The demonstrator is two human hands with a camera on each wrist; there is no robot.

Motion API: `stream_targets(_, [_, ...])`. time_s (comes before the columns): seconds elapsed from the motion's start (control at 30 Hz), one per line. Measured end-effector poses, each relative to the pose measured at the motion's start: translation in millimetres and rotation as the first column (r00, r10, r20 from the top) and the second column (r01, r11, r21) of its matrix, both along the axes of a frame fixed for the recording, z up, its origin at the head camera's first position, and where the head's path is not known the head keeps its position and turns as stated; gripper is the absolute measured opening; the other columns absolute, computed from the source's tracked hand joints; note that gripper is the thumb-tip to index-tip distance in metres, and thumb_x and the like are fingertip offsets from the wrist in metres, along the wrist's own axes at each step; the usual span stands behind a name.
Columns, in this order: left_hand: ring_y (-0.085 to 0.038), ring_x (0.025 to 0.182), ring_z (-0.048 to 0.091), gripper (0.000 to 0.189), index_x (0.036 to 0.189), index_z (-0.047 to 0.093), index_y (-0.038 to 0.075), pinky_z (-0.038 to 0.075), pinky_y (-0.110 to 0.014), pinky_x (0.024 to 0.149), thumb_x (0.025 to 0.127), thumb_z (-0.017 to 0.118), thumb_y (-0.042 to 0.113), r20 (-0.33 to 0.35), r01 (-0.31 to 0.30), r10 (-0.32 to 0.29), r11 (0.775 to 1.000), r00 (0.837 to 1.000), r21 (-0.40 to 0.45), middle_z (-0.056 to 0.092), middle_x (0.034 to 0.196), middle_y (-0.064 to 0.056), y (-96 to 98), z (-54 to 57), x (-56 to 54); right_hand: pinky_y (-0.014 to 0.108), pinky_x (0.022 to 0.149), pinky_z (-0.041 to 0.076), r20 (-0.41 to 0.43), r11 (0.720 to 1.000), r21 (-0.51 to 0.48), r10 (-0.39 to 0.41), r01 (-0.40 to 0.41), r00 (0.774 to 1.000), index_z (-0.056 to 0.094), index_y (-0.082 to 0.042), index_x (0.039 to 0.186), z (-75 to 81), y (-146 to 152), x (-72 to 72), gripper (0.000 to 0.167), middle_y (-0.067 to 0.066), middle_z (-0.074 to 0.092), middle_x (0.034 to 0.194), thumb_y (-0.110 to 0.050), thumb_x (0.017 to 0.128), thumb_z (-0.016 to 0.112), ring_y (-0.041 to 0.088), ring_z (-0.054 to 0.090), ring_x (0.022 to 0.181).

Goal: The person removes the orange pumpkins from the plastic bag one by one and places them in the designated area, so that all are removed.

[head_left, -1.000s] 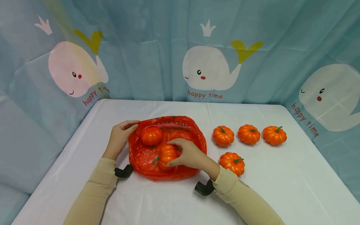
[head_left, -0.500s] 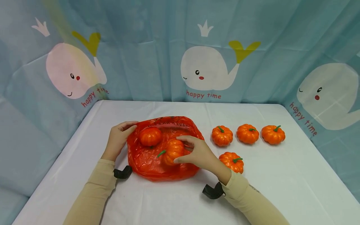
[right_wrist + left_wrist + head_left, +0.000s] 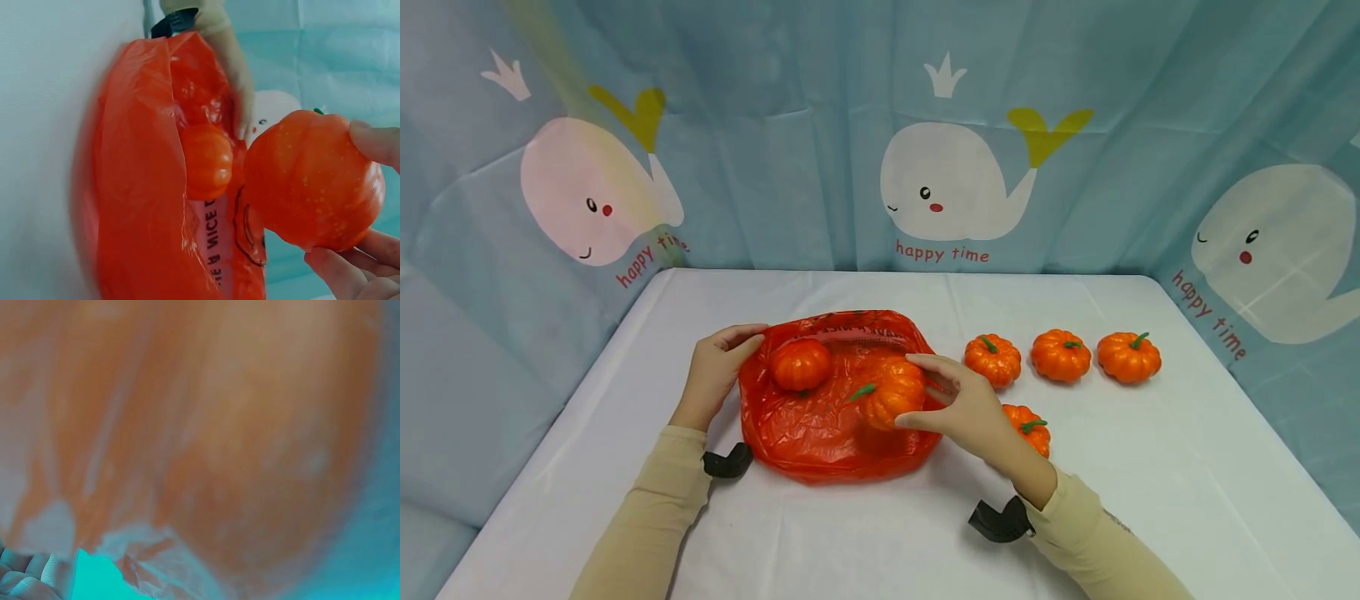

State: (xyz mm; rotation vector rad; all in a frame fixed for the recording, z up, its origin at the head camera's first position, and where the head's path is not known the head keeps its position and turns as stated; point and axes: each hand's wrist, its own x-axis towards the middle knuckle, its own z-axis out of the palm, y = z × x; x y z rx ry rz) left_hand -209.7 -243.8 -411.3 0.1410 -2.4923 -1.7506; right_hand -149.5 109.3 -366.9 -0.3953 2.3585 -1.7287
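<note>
A pale blue curtain (image 3: 805, 192) fills the background, printed with white whales; "happy time" is written in red under each of the three in the head view, partly lost in a fold at left. In front stands a table (image 3: 1187, 500) under a white cloth. Two beige sleeves (image 3: 640, 500) reach in; small dark lettering on the right one is too tiny to read.

The red plastic bag (image 3: 827, 454) lies open on the table. Inside its far side is printing in black; "A NICE" and a following "D" can be read in the right wrist view, beside a black line drawing.

The left hand (image 3: 711, 375) pinches the bag's left rim. The right hand (image 3: 973, 412) holds an orange pumpkin (image 3: 895, 393) between thumb and fingers, above the right part of the bag, green stem pointing left. Another pumpkin (image 3: 801, 364) rests inside the bag, toward the left. Four more pumpkins (image 3: 1060, 356) sit on the table to the right: three in a row, one nearer, partly behind the right hand.
</note>
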Motion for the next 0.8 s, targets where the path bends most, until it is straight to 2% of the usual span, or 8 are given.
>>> stream_targets(0.3, [-0.001, 0.107, 0.056, 0.045, 0.131, 0.065, 0.01, 0.048, -0.006, 0.085, 0.099, 0.059, 0.041, -0.005, -0.009, 0.009, 1.0, 1.0, -0.027, 0.066, 0.126, -0.004, 0.4, 0.8, -0.4, 0.028, 0.103, 0.049, -0.058, 0.995, -0.09, -0.045, 0.04, 0.997, 0.058, -0.016, 0.137, 7.0, 24.4, 10.1, 0.068, 0.004, 0.055, 0.143, -0.016, 0.075, 0.087, 0.022, 0.053, 0.135])
stream_targets(0.4, [0.0, 0.107, 0.056, 0.046, 0.131, 0.065, 0.01, 0.049, -0.006, 0.084, 0.099, 0.059, 0.042, -0.006, -0.012, 0.012, 0.999, 1.0, -0.031, 0.066, 0.127, -0.005, 0.1, -0.5, -0.8, 0.023, 0.102, 0.049, -0.065, 0.993, -0.09, -0.085, 0.079, 0.994, 0.059, -0.016, 0.136, 7.8, 32.7, 11.3, 0.067, 0.002, 0.055, 0.143, -0.014, 0.075, 0.087, 0.015, 0.055, 0.132])
stream_targets(0.53, [-0.001, 0.108, 0.056, 0.048, 0.131, 0.065, 0.009, 0.049, -0.007, 0.085, 0.099, 0.058, 0.044, -0.006, -0.01, 0.01, 0.999, 1.0, -0.034, 0.066, 0.127, -0.004, -0.4, -1.9, -2.0, 0.019, 0.099, 0.049, -0.081, 0.987, -0.119, -0.118, 0.108, 0.99, 0.058, -0.011, 0.137, 9.7, 44.0, 12.7, 0.068, 0.005, 0.053, 0.144, -0.01, 0.076, 0.086, 0.005, 0.058, 0.126])
stream_targets(0.67, [-0.001, 0.109, 0.055, 0.048, 0.131, 0.064, 0.009, 0.049, -0.007, 0.085, 0.098, 0.058, 0.044, 0.003, -0.012, 0.012, 1.0, 1.0, -0.028, 0.066, 0.123, 0.001, -1.0, -2.8, -1.7, 0.018, 0.097, 0.051, -0.097, 0.979, -0.152, -0.15, 0.134, 0.984, 0.053, -0.003, 0.139, 13.4, 57.4, 15.2, 0.068, 0.01, 0.051, 0.146, -0.006, 0.079, 0.083, 0.0, 0.057, 0.124])
stream_targets(0.8, [-0.002, 0.109, 0.055, 0.048, 0.131, 0.064, 0.008, 0.05, -0.007, 0.084, 0.098, 0.059, 0.044, 0.006, -0.006, 0.006, 1.0, 1.0, -0.021, 0.066, 0.12, 0.006, -1.0, -3.4, -2.2, 0.016, 0.094, 0.051, -0.13, 0.972, -0.159, -0.195, 0.174, 0.972, 0.051, 0.001, 0.14, 17.6, 74.6, 18.0, 0.066, 0.005, 0.053, 0.143, -0.003, 0.081, 0.08, -0.004, 0.056, 0.124])
